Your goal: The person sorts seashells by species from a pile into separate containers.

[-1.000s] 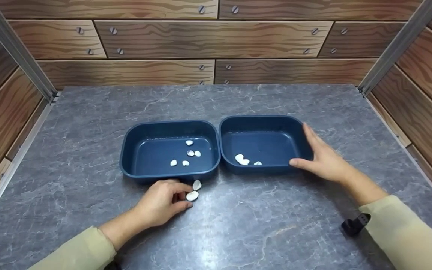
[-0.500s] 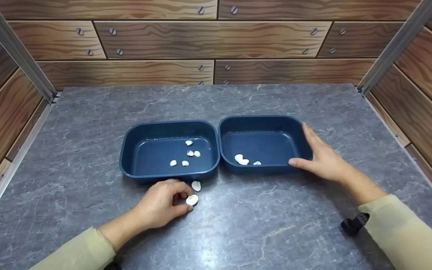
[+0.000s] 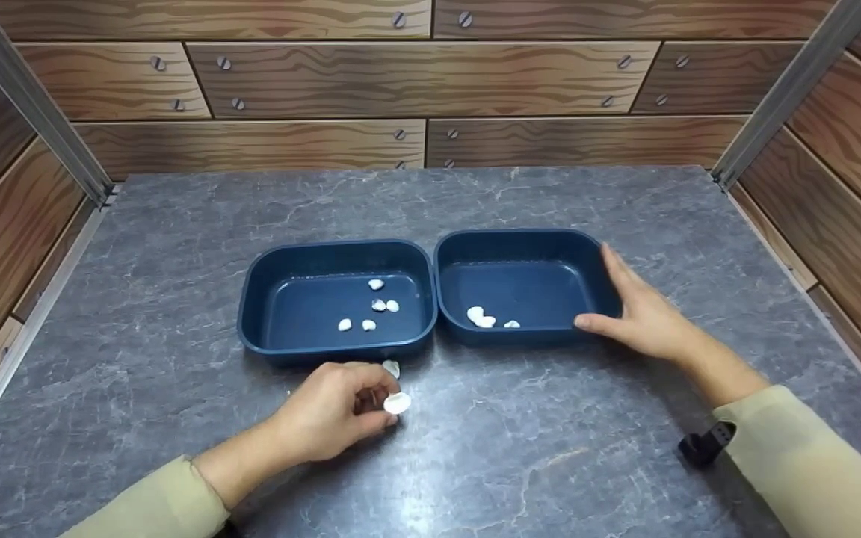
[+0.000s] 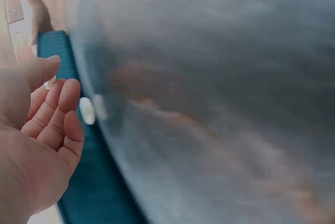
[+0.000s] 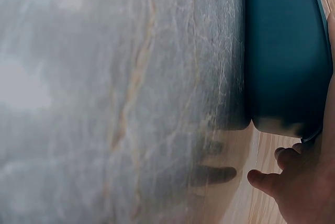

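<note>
Between thumb and fingers my left hand (image 3: 337,409) pinches a white seashell (image 3: 397,403), just in front of the left blue box; the left wrist view shows part of this shell between the fingertips. Another seashell (image 3: 392,369) lies behind it by the box's front wall, partly covered by the fingers. My right hand (image 3: 643,317) rests on the front right corner of the right blue box (image 3: 528,338), thumb at the front rim and straight fingers along the side wall. The left blue box (image 3: 341,351) stands against the right one.
Several small white shells (image 3: 378,305) are spread inside the left box. A little cluster of white shells (image 3: 481,317) sits at the front left of the right box. A grey marbled tabletop (image 3: 505,441) carries both boxes, with wood-patterned walls (image 3: 430,78) around it.
My left hand has picked up the nearer shell and moved slightly right with it. The other shell is now partly hidden by the fingers. My right hand stays at the box.
</note>
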The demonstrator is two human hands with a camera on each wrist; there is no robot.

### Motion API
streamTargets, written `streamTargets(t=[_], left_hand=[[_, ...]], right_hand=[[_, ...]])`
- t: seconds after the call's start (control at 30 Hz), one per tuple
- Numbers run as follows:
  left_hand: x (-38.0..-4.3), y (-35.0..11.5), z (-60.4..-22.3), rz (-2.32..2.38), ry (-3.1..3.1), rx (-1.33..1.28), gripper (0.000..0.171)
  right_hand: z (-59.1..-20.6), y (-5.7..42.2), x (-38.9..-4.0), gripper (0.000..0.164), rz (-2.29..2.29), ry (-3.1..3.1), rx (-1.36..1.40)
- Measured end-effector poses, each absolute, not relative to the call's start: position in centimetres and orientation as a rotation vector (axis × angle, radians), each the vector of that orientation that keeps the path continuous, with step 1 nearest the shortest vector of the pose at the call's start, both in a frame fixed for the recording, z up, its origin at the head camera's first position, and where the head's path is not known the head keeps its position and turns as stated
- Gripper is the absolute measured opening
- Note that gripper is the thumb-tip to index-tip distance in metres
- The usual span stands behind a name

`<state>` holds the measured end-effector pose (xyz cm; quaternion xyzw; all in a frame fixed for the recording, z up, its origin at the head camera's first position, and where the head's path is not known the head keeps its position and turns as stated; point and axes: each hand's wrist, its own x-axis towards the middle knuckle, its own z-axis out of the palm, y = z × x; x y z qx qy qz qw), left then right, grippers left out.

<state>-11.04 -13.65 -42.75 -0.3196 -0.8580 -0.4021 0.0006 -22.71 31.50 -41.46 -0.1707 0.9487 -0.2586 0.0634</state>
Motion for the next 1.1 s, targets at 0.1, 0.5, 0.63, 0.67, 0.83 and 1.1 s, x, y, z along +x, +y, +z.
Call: streamTargets(t=[0.1,0.5,0.63,0.67,0.83,1.1], left_hand=[[-11.2,-13.1,-41.4,-1.257,-2.648,-1.054,0.019],[-15.3,-10.0,-36.1,-1.234,-2.641,-1.086,0.014],[-17.4,-8.7,-35.5,-1.221,-2.663,-1.069,0.013],[-17.9,-8.4,-35.5,-1.222,-2.668,-1.068,0.013],[-20.3,-6.4,-35.4,-1.215,-2.757,-1.034,0.014],[-23.0,-3.7,-35.5,-1.237,-2.881,-1.011,0.018]], right_hand=[[-41.4,31.5,-22.7,0.121,-0.777,2.868,-0.517],[-41.6,31.6,-22.6,0.121,-0.797,2.869,-0.521],[-41.6,31.6,-22.6,0.121,-0.796,2.870,-0.521],[-41.6,31.6,-22.6,0.121,-0.795,2.873,-0.521],[-41.7,31.7,-22.6,0.120,-0.802,2.879,-0.525],[-41.6,31.6,-22.7,0.122,-0.798,2.873,-0.532]])
